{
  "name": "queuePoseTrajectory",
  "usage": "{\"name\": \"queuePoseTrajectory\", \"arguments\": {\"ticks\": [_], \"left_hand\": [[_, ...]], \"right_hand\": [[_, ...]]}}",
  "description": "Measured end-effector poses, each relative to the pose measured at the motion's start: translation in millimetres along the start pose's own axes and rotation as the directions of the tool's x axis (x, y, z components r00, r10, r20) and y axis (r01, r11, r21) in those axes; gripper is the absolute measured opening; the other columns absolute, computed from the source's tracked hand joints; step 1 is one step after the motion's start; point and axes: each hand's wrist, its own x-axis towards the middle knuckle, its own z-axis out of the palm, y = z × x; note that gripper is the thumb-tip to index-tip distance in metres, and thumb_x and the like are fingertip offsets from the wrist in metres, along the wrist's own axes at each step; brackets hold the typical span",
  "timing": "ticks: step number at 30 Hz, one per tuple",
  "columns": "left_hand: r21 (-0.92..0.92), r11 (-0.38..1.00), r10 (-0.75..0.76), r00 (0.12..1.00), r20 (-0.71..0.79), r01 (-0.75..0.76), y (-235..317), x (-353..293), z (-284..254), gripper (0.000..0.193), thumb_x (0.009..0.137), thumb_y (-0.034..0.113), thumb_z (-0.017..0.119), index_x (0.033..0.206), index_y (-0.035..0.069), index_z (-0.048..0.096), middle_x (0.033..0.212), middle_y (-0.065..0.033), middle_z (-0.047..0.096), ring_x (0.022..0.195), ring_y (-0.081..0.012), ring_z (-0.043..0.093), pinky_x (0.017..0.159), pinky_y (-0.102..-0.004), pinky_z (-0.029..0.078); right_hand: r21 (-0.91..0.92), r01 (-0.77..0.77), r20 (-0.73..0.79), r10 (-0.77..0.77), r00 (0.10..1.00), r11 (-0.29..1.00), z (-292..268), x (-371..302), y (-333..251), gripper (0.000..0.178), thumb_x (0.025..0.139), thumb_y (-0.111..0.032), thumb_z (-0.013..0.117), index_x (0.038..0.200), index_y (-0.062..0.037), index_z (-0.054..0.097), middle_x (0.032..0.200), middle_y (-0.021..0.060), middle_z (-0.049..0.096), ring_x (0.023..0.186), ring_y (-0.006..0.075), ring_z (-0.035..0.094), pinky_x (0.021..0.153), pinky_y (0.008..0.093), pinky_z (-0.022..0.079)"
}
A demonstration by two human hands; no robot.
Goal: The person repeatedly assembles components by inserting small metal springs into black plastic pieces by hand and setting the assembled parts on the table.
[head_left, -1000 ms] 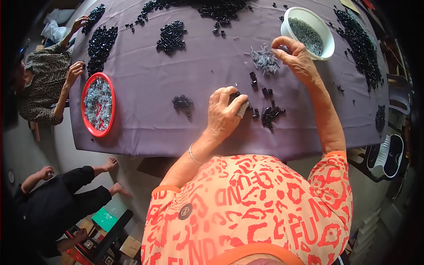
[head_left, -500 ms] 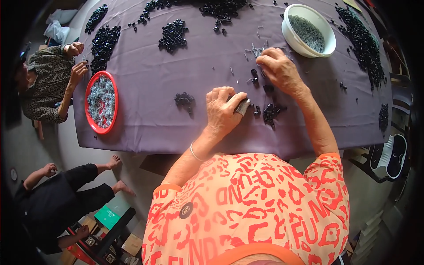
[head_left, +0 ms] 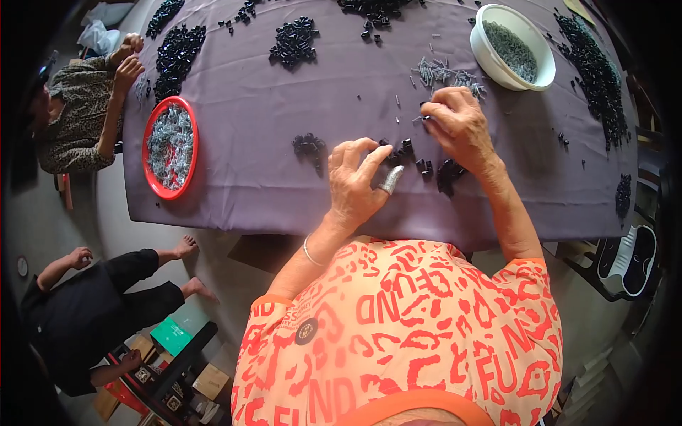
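My left hand (head_left: 353, 183) rests low over the cloth, its thumb wrapped in silver tape. Thumb and index finger are apart, and small black pieces (head_left: 405, 148) lie just past the fingertips. My right hand (head_left: 460, 126) is pinched together, with a thin clear pin (head_left: 422, 118) poking out of the fingertips. A bit of black shows at its index finger. Beyond it is a loose heap of clear pins (head_left: 435, 72). A small black cluster (head_left: 449, 176) sits below my right hand, and another black cluster (head_left: 310, 146) lies left of my left hand.
A white bowl of clear pins (head_left: 476, 44) stands at the far right of the purple-grey cloth (head_left: 241, 142). A red-rimmed basket (head_left: 147, 165) of clear parts is at the left. Black heaps (head_left: 293, 40) line the far side. One person (head_left: 78, 113) works at the left edge; another (head_left: 92, 319) sits nearby.
My right hand has drawn back from the clear pins toward me, uncovering their heap. My left thumb and index finger have parted, and the dark thing between them is gone from there.
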Motion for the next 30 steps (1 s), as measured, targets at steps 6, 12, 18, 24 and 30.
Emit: {"name": "queuePoseTrajectory", "arguments": {"ticks": [6,12,18,24,30], "left_hand": [[-0.021,0.997,-0.068,0.997,0.027,0.068,8.0,-24.5,-11.7,0.040,0.066,0.012,0.076,0.104,0.008,0.063,0.103,-0.0083,0.056,0.095,-0.0272,0.053,0.082,-0.0389,0.042],[-0.065,0.986,-0.156,0.988,0.010,0.156,0.2,-24.1,-15.9,0.039,0.070,0.000,0.068,0.109,0.003,0.059,0.101,-0.0149,0.054,0.094,-0.0323,0.053,0.080,-0.0402,0.045],[-0.161,0.974,-0.168,0.986,-0.018,0.163,-10.6,10.1,1.0,0.035,0.075,-0.004,0.062,0.109,0.001,0.057,0.101,-0.0183,0.053,0.090,-0.0349,0.056,0.078,-0.0411,0.047],[-0.262,0.920,-0.264,0.954,0.138,0.293,3.4,23.4,7.2,0.032,0.072,-0.006,0.063,0.103,0.002,0.060,0.098,-0.0151,0.055,0.084,-0.0301,0.060,0.072,-0.0378,0.051],[-0.203,0.928,-0.300,0.950,0.089,0.313,-13.7,9.4,-16.9,0.033,0.070,-0.007,0.063,0.102,0.002,0.061,0.097,-0.0133,0.056,0.080,-0.0262,0.061,0.068,-0.0346,0.052]], "right_hand": [[-0.190,-0.014,0.094,0.032,0.995,0.982,21.7,1.4,-9.9,0.015,0.073,-0.010,0.067,0.087,-0.0097,0.061,0.096,0.0044,0.055,0.095,0.0241,0.051,0.077,0.0370,0.039],[-0.163,-0.028,-0.152,0.003,0.988,0.986,5.6,-16.1,-14.0,0.014,0.078,-0.001,0.065,0.091,-0.0042,0.058,0.092,0.0081,0.060,0.085,0.0269,0.058,0.074,0.0361,0.045],[0.268,-0.226,-0.134,0.268,0.954,0.937,-8.3,-32.9,-25.0,0.011,0.083,0.006,0.060,0.093,0.0015,0.058,0.083,0.0073,0.058,0.072,0.0184,0.057,0.067,0.0274,0.047],[0.545,-0.344,-0.009,0.415,0.910,0.765,-14.1,-45.9,-34.5,0.011,0.087,0.006,0.059,0.097,0.0014,0.062,0.088,0.0011,0.058,0.079,0.0057,0.054,0.071,0.0193,0.044],[0.590,-0.379,0.015,0.460,0.888,0.713,-20.0,-63.2,-33.1,0.011,0.087,0.006,0.060,0.097,0.0014,0.062,0.088,0.0006,0.057,0.079,0.0051,0.053,0.071,0.0179,0.043]]}}
